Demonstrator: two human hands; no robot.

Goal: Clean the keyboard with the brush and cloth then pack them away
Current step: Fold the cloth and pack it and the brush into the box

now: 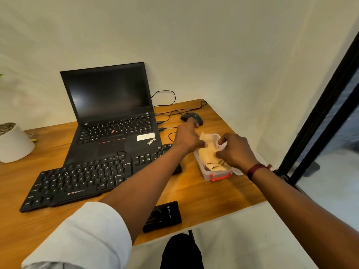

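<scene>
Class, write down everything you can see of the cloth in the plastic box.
The cloth is cream-coloured, soft-looking fabric, crumpled into loose folds. It lies in a clear plastic box with a red latch, on the wooden desk right of the keyboard, one corner sticking up above the far rim. The left hand and right hand both pinch it, one each side.

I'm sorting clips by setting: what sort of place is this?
Probably a small office or home workspace: a wooden desk against a plain wall holds an open ThinkPad laptop, a Zebronics keyboard and a wired mouse. Left hand and right hand hold a cloth in a clear box.
</scene>
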